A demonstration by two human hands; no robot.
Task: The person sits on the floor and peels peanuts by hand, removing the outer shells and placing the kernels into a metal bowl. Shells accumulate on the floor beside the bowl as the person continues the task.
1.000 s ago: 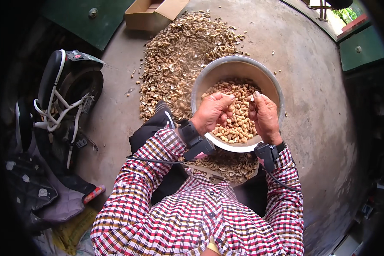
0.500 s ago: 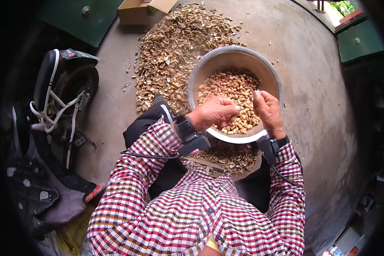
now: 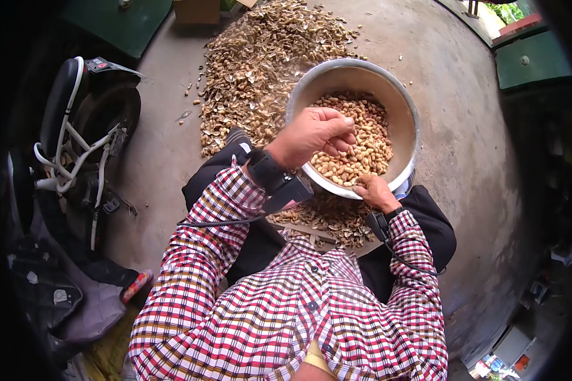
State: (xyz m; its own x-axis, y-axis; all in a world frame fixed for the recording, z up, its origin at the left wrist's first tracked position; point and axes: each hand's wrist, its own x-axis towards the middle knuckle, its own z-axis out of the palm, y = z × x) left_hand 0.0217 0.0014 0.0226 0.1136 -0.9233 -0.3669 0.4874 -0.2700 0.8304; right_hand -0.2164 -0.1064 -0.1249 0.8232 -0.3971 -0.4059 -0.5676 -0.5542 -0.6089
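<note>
- The nuts [image 3: 370,149] are in the bowl [image 3: 401,127]; a lot look whole, so much is left.
- The left hand [image 3: 318,135] is over the bowl, its finger and thumb tips together. I cannot tell if they pinch a nut.
- The right hand [image 3: 377,193] is at the bowl's near rim; I cannot tell if its fingers hold anything.
- Many shells [image 3: 254,82] on the floor [image 3: 464,133] look done.

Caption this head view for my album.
Left hand above a basin of peanuts, right hand at its rim, peanut shells heaped alongside.
</note>
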